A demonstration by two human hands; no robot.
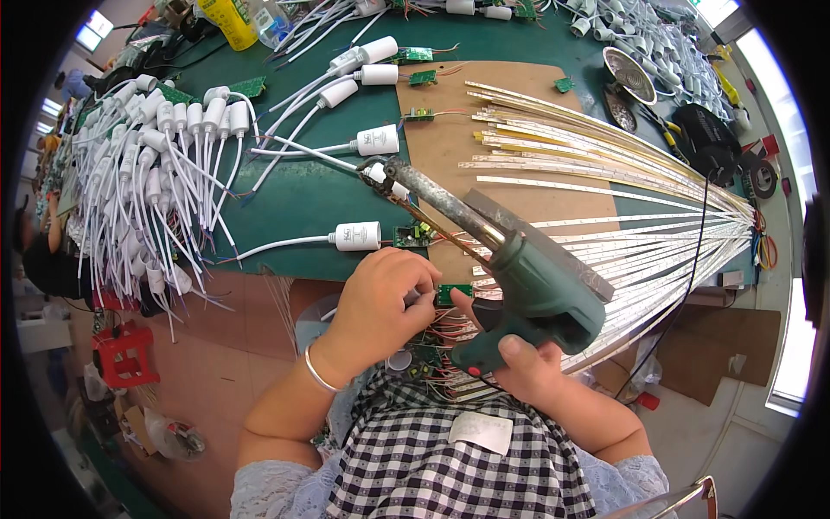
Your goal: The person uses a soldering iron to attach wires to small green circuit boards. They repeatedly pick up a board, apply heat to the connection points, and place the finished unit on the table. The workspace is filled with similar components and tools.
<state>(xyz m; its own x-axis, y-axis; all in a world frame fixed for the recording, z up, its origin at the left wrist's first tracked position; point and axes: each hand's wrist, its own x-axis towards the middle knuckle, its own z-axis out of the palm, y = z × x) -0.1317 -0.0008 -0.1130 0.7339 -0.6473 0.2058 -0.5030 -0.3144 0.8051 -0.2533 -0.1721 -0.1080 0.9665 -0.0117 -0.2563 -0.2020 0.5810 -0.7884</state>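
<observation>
My right hand [534,368] is wrapped round the handle of a green soldering gun [545,294], whose long metal barrel points up and left over the bench. Beside a small green circuit board [455,295], my left hand [380,298] is closed with fingers curled; what they pinch is hidden. Just above the left hand lie a white lamp cap [357,236] with a white cable and another circuit board [413,235]. The gun's tip overlaps a further white lamp cap [385,177]. Below my hands, several boards with thin wires rest near my checked apron [450,450].
A heap of white lamp caps with cables [160,164] hangs at the left bench edge. LED strips [596,147] fan out rightward over a brown board [510,82]. At the far right are a metal dish [629,76], pliers [670,138] and black tape [760,177]. A black cord [692,277] crosses the strips.
</observation>
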